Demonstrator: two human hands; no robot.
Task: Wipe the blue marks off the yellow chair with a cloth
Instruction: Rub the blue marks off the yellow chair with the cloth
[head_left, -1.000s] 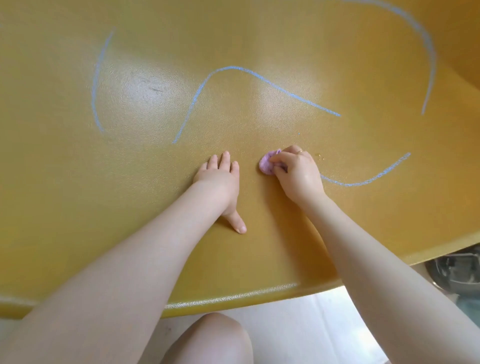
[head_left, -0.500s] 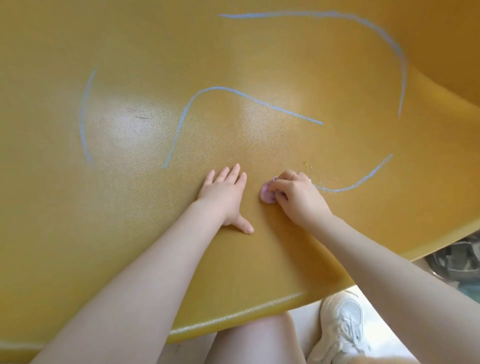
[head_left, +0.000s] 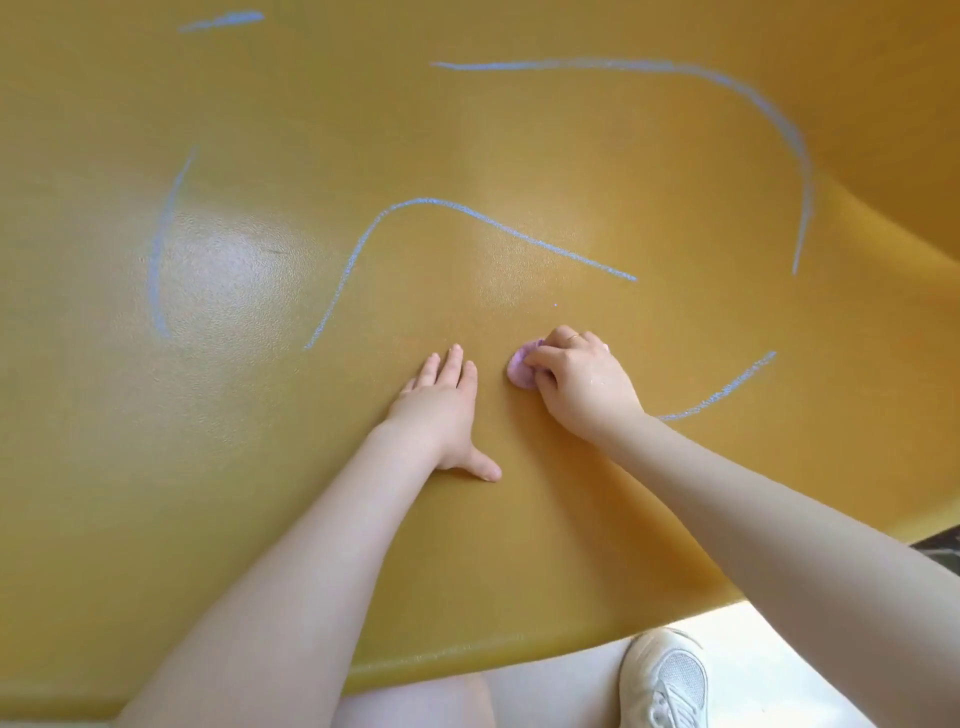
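Cloth (head_left: 521, 371) pinched in right hand (head_left: 582, 387), pressed on yellow chair (head_left: 260, 493).
Left hand (head_left: 441, 410) flat, fingers spread, just beside cloth; blue marks (head_left: 467, 210) beyond it.

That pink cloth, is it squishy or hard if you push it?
Probably squishy: the pink cloth is bunched into a small wad under the right hand fingers. Likely light too, and it should slide easily on the glossy yellow chair.
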